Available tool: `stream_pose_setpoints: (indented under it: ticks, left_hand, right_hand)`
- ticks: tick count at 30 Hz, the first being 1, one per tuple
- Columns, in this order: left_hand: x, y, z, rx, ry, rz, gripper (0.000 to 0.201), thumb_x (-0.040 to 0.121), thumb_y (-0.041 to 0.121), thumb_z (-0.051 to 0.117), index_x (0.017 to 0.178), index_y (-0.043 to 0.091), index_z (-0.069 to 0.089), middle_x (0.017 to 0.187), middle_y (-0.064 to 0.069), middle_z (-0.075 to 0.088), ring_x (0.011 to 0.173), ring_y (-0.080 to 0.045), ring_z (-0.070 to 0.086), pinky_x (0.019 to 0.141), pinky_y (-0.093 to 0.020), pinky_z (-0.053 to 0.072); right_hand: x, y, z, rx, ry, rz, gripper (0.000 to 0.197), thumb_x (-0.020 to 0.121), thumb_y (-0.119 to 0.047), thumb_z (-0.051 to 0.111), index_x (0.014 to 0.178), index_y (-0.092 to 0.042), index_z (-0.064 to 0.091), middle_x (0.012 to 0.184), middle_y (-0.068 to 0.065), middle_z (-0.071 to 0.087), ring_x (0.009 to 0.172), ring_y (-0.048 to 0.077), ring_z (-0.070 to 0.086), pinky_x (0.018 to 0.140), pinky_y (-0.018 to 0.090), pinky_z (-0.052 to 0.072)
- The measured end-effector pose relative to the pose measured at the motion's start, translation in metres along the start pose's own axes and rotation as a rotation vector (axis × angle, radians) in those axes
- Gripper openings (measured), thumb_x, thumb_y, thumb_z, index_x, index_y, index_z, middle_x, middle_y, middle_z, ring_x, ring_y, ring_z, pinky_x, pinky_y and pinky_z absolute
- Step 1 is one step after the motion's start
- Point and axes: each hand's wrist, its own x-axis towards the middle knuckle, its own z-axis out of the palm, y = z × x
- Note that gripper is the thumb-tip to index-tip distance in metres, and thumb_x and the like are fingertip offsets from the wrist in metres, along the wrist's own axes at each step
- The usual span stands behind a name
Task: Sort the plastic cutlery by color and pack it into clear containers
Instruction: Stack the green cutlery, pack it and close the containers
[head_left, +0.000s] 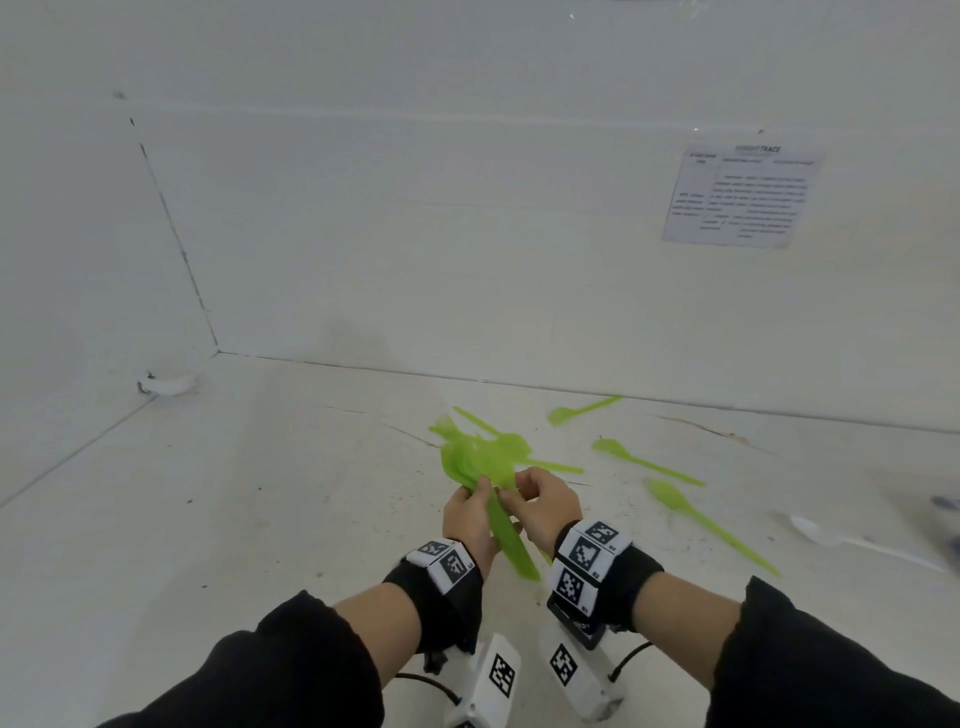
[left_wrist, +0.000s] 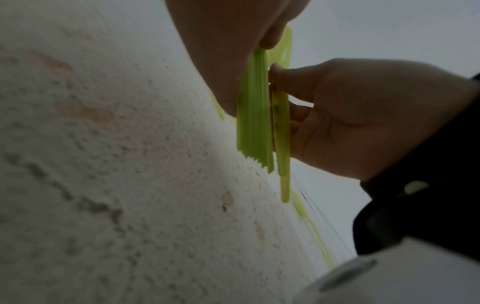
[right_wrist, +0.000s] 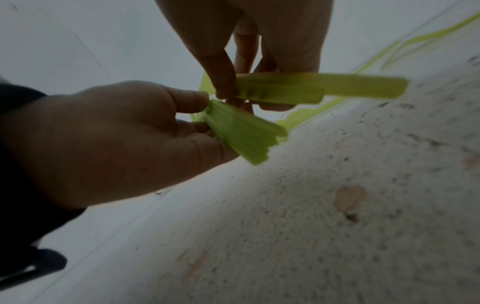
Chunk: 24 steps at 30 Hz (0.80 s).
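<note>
Surface (head_left: 260, 519): white, rough, speckled and stained, walled in white at the back and left. Printed paper sheet (head_left: 740, 195) stuck on the back wall, right side. Fanned bundle of lime-green plastic cutlery (head_left: 480, 460) held above the surface at centre, spoon bowls spread up and away, stacked handles pointing back toward the wrists. Left hand (head_left: 467, 517): grip curled round the stacked handles, thumb on top. Right hand (head_left: 545, 506): grip pinching 2 or so flat green handles (right_wrist: 311, 88) just beside the bundle, thumb against fingers. 3 loose lime-green plastic spoons on the surface right of the hands: longest (head_left: 711, 525) nearest, another (head_left: 644, 460) beyond it, the last (head_left: 582, 409) by the back wall. White plastic spoon (head_left: 852, 540) lying at the far right, blurred.
</note>
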Motion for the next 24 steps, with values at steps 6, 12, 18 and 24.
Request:
stream_pose_setpoints:
  ticks: [6, 12, 18, 24]
  left_hand:
    - [-0.011, -0.011, 0.013, 0.052, 0.023, 0.014, 0.017, 0.099, 0.012, 0.043, 0.091, 0.003, 0.055, 0.084, -0.017, 0.06, 0.072, -0.027, 0.058, 0.071, -0.042, 0.05]
    - [-0.013, -0.028, 0.025, 0.109, 0.056, 0.046, 0.017, 0.097, 0.014, 0.045, 0.085, 0.008, 0.057, 0.095, -0.02, 0.064, 0.088, -0.033, 0.063, 0.093, -0.055, 0.048]
    - [-0.024, -0.035, 0.036, 0.051, 0.058, 0.081, 0.021, 0.098, 0.017, 0.047, 0.083, 0.006, 0.056, 0.084, -0.016, 0.061, 0.078, -0.03, 0.061, 0.083, -0.05, 0.052]
    - [-0.028, -0.043, 0.045, 0.018, -0.016, 0.088, 0.017, 0.098, 0.01, 0.045, 0.086, 0.007, 0.056, 0.084, -0.013, 0.06, 0.072, -0.023, 0.058, 0.07, -0.038, 0.051]
  right_hand:
    - [-0.008, 0.005, -0.013, -0.012, 0.093, -0.052, 0.031, 0.08, -0.013, 0.065, 0.066, -0.027, 0.041, 0.069, -0.008, 0.048, 0.071, 0.012, 0.048, 0.053, 0.008, 0.034]
    - [-0.016, 0.018, -0.021, -0.068, 0.045, -0.101, 0.027, 0.081, -0.012, 0.06, 0.067, -0.022, 0.038, 0.072, -0.004, 0.047, 0.071, 0.015, 0.043, 0.051, 0.012, 0.031]
    - [-0.021, 0.028, -0.041, 0.004, 0.078, -0.139, 0.032, 0.081, -0.015, 0.065, 0.064, -0.021, 0.038, 0.07, -0.003, 0.048, 0.068, 0.017, 0.048, 0.058, 0.02, 0.038]
    - [-0.017, 0.035, -0.054, -0.006, -0.002, -0.121, 0.033, 0.079, -0.013, 0.069, 0.065, -0.025, 0.042, 0.067, -0.012, 0.045, 0.064, 0.008, 0.045, 0.057, 0.013, 0.035]
